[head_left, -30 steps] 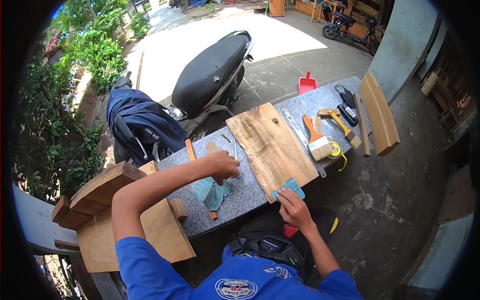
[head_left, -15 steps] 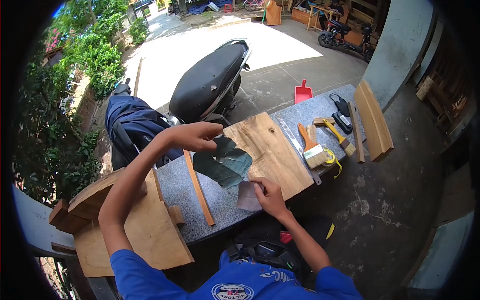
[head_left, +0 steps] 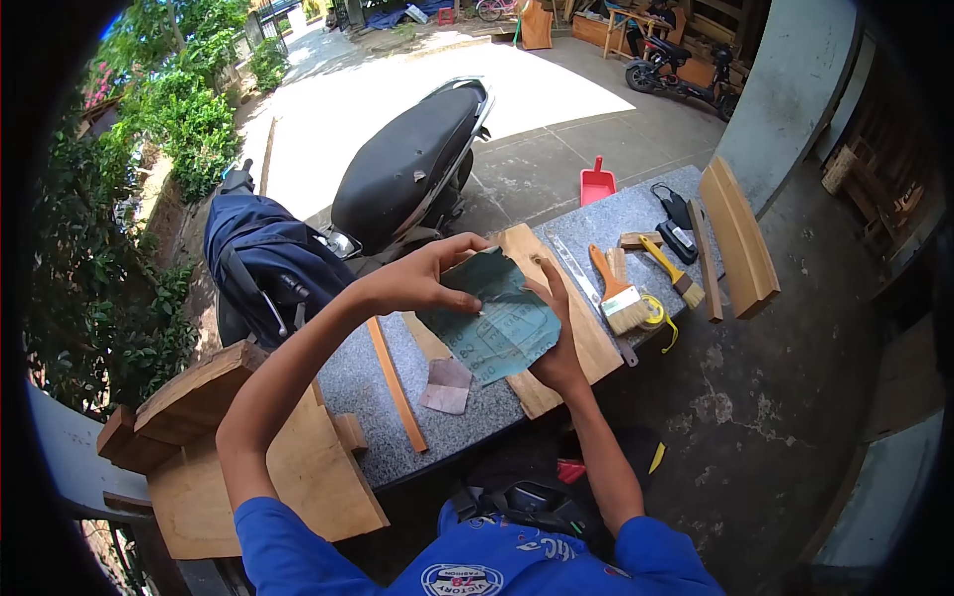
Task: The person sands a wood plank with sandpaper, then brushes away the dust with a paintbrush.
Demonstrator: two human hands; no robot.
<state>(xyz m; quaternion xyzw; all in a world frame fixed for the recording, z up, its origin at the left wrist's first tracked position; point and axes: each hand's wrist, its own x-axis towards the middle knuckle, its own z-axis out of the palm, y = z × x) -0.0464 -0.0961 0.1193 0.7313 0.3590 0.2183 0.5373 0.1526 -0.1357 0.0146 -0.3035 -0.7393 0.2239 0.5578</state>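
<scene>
A creased green sheet of sandpaper point(head_left: 497, 323), with printing on its back, is held up in front of me over the bench. My left hand point(head_left: 437, 278) grips its upper left edge, thumb on the printed face. Along the right edge, my right hand point(head_left: 558, 343) has hold of the sheet, its fingers partly hidden behind it. Beneath lies a wooden board point(head_left: 588, 348), largely covered by the sheet and my hands. A small pale, worn piece of sandpaper point(head_left: 447, 385) rests on the speckled stone benchtop point(head_left: 348, 372), left of the board and touched by neither hand.
Right of the board lie a steel ruler point(head_left: 574, 268), two paintbrushes point(head_left: 621, 303) point(head_left: 676, 273), a yellow tape point(head_left: 654, 311) and wood strips. A thin wood strip point(head_left: 396, 382) and a large panel point(head_left: 288, 477) are at left. A motorbike point(head_left: 407, 164) stands behind the bench.
My right hand has let go of the small pale piece, now lying further left on the bench, and has taken the green sheet's right edge. The sheet has moved right and turned to show its printing.
</scene>
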